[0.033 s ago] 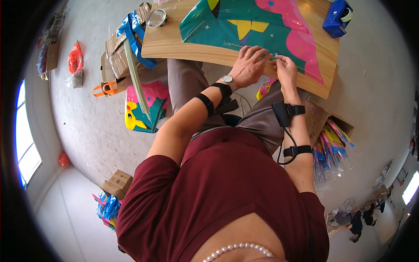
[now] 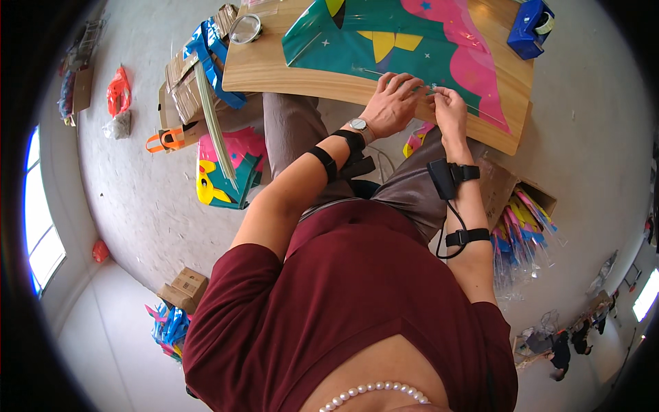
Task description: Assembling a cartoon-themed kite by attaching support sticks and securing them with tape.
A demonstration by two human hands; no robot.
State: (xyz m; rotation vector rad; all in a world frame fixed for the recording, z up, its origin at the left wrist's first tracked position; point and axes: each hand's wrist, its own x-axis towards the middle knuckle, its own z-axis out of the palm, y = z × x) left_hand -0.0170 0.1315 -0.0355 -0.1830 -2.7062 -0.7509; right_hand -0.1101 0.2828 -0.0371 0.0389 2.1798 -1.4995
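Well, nearest of all, a pearl necklace (image 2: pixel 374 388) is hanging above a maroon top (image 2: pixel 371 275). Past the lap, a green, pink and yellow plastic sheet (image 2: pixel 412 63) is lying along the near side of a wooden table (image 2: pixel 257 69). The left hand (image 2: pixel 392 106), wearing a watch (image 2: pixel 358 124), is arching palm down over the sheet's near edge. Its fingers are lying side by side and bending, their tips partly hiding, so I cannot tell whether they are gripping. Just beside it, the right hand (image 2: pixel 450 113) is meeting the same edge, thumb and forefinger sitting close together; what they are clamping, if anything, I cannot tell. Emerging beside the left fingertips, a thin pale rod (image 2: pixel 371 71) is lying near that edge, while most of the sheet is spreading beyond the fingers, away from the body. To the left, long pale strips (image 2: pixel 214 127) are hanging in a bundle; to the right, a cardboard box (image 2: pixel 498 182) is standing on the floor. A blue tape dispenser (image 2: pixel 527 31) is resting at the table's right side. Far off, an orange-red bag (image 2: pixel 118 93) is lying leftward.
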